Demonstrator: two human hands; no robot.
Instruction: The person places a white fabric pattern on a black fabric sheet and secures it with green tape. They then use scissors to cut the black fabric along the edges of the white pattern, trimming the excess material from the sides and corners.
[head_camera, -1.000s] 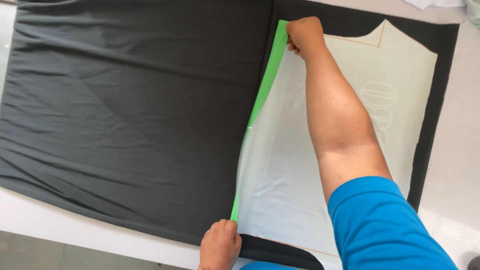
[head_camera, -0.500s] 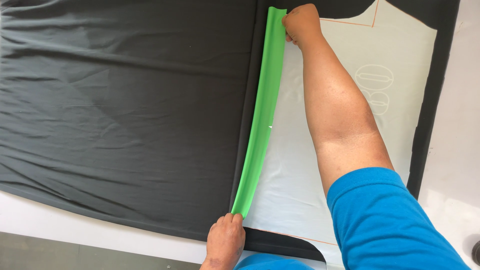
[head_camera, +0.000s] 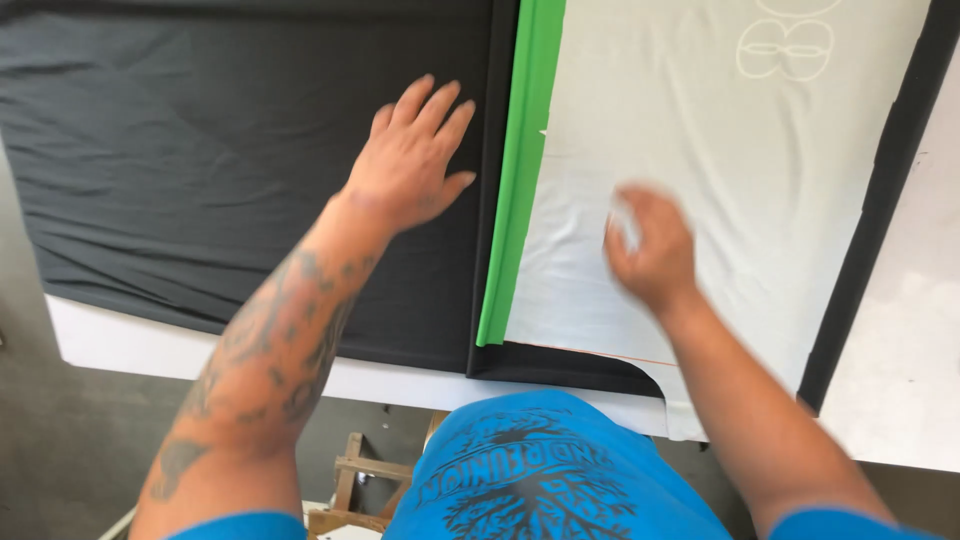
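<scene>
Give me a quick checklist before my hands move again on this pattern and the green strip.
1. Left hand flat on the black fabric, fingers spread: ok.
2. Right hand over the white pattern sheet: blurred, contact cannot tell.
3. Green strip straight along the pattern's left edge: ok.
4. Black fabric smooth: not ok, wrinkles show.
5. Both hands off the green strip: ok.

No packages, labels, signs or screens show anywhere on the table or around it.
</scene>
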